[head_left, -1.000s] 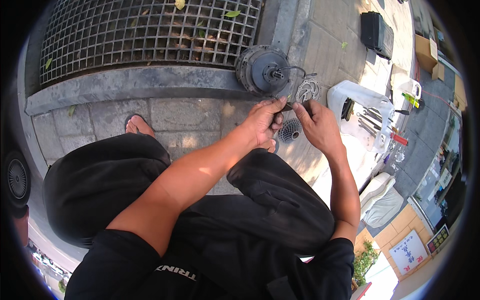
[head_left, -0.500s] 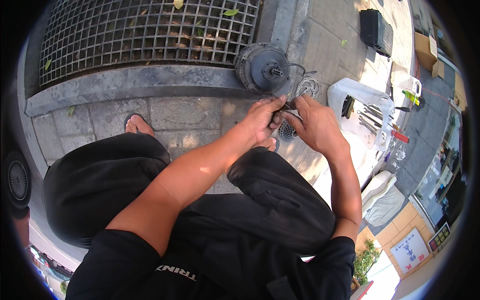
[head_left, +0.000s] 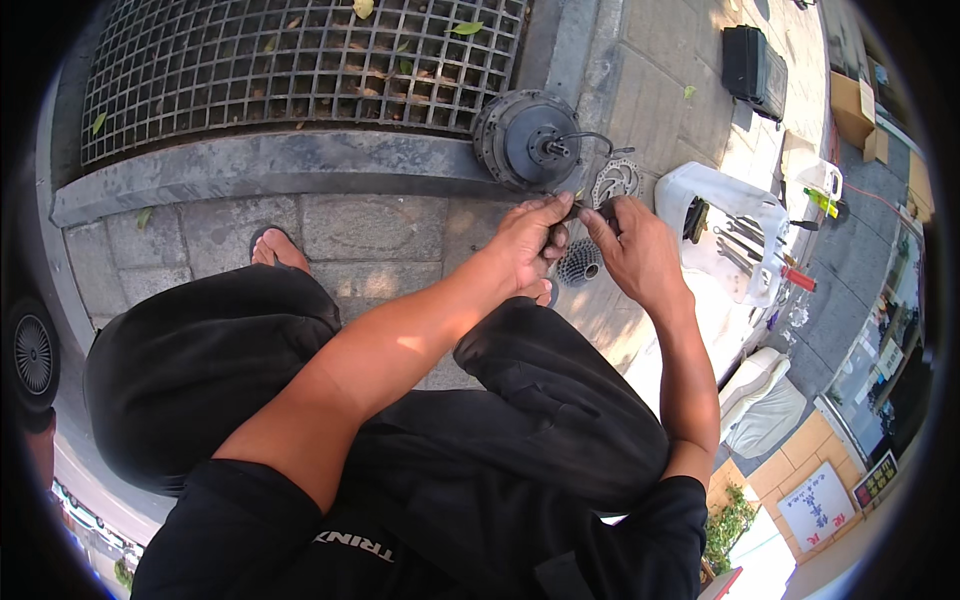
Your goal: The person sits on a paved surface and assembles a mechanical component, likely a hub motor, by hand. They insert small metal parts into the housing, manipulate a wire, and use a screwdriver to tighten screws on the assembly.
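My left hand (head_left: 528,243) is closed, thumb pressed to the fingers, in front of the hub motor (head_left: 530,140). Facing it, my right hand (head_left: 645,255) pinches with thumb and forefinger. Between their fingertips is a small, thin dark piece (head_left: 579,209), too small and covered to name. The grey motor, with its axle and a black cable, rests against the stone kerb. Just beyond my right fingers a brake disc (head_left: 603,186) lies on the pavement. A gear cassette (head_left: 575,265) sits below and between my hands, partly covered by them.
A cut-open white jug (head_left: 672,187) with several spanners stands to the right, a red-handled tool (head_left: 797,278) beside it. The kerb (head_left: 300,163) borders a metal grate (head_left: 300,70) ahead. A black case (head_left: 754,72) stands at the far right.
My right hand has shifted slightly right, away from my left, and its fingers have curled more. More of the cassette shows between them. My left hand has barely moved.
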A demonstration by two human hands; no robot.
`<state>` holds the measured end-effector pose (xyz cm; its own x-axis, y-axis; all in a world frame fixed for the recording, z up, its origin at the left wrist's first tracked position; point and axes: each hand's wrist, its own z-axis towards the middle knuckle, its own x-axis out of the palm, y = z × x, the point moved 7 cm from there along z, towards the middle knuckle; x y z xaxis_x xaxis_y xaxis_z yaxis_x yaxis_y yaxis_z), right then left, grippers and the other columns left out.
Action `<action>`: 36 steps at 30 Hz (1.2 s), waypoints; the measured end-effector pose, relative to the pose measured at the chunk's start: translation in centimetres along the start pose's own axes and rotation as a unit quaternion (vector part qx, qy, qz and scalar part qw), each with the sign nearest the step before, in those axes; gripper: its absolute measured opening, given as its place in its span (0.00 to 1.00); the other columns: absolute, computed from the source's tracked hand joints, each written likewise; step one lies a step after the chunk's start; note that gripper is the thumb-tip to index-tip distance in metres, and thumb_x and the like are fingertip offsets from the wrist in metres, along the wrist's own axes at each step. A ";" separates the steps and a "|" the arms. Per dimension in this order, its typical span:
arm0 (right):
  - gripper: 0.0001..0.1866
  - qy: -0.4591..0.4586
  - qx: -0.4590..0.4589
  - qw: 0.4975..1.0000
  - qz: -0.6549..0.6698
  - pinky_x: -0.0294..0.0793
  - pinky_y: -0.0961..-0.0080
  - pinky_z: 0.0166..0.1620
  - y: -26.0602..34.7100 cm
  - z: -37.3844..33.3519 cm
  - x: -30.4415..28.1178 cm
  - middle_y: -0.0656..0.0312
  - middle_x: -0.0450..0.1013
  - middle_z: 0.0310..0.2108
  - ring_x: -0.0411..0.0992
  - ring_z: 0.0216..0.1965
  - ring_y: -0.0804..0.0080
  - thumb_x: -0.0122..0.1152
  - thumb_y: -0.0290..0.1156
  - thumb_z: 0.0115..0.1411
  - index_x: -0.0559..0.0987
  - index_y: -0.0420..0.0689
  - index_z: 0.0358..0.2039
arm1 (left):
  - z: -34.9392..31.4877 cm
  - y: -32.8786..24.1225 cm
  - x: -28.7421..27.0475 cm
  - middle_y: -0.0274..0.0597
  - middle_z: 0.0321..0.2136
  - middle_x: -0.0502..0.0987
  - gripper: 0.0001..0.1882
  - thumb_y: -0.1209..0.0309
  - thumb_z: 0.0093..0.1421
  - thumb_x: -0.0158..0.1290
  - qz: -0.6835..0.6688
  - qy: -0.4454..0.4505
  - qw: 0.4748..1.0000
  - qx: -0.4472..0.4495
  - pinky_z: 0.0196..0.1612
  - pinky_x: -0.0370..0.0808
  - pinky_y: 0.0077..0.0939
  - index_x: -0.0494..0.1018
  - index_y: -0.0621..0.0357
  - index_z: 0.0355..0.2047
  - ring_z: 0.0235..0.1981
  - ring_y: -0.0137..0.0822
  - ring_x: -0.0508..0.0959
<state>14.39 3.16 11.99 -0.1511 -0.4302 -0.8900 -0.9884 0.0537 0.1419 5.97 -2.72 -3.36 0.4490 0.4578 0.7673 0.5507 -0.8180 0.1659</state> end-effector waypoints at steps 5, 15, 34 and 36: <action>0.27 0.053 0.073 0.986 0.137 0.74 0.52 0.35 -0.8 -0.6 2.2 0.45 0.79 0.25 0.79 0.31 0.43 0.59 0.48 0.72 0.80 0.34 0.28 | 0.2 0.6 0.3 0.31 0.31 0.78 0.12 0.60 0.69 0.63 0.005 0.007 1.000 -0.009 0.20 0.63 0.17 0.77 0.55 0.38 0.23 0.22 0.70; 0.18 -0.010 -0.148 0.989 -0.019 0.76 0.54 0.32 2.2 0.2 -0.8 0.52 0.74 0.27 0.77 0.30 0.48 0.68 0.43 0.66 0.79 0.40 0.34 | 0.4 0.4 -0.6 0.33 0.28 0.76 0.13 0.61 0.68 0.64 0.005 0.007 1.000 -0.008 0.20 0.60 0.18 0.76 0.56 0.37 0.21 0.23 0.68; 0.25 0.007 0.170 0.928 0.331 0.73 0.61 0.31 -1.9 -1.4 4.9 0.46 0.78 0.24 0.75 0.24 0.46 0.59 0.43 0.73 0.79 0.34 0.27 | 0.5 0.9 0.0 0.30 0.22 0.70 0.15 0.56 0.70 0.62 0.023 -0.013 1.000 0.002 0.21 0.59 0.21 0.75 0.54 0.35 0.19 0.24 0.65; 0.23 0.043 0.140 0.956 0.255 0.73 0.60 0.31 -1.9 -1.4 4.3 0.47 0.78 0.25 0.75 0.25 0.46 0.61 0.44 0.72 0.79 0.35 0.28 | 0.5 1.2 -0.2 0.31 0.22 0.70 0.15 0.56 0.70 0.62 0.031 -0.014 0.999 0.000 0.21 0.59 0.21 0.75 0.54 0.35 0.19 0.25 0.65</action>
<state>15.62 -0.05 8.53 -0.6248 -0.3559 -0.6949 -0.7531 0.5095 0.4162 6.93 -3.58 -3.60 0.5021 0.4164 0.7580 0.5217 -0.8449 0.1185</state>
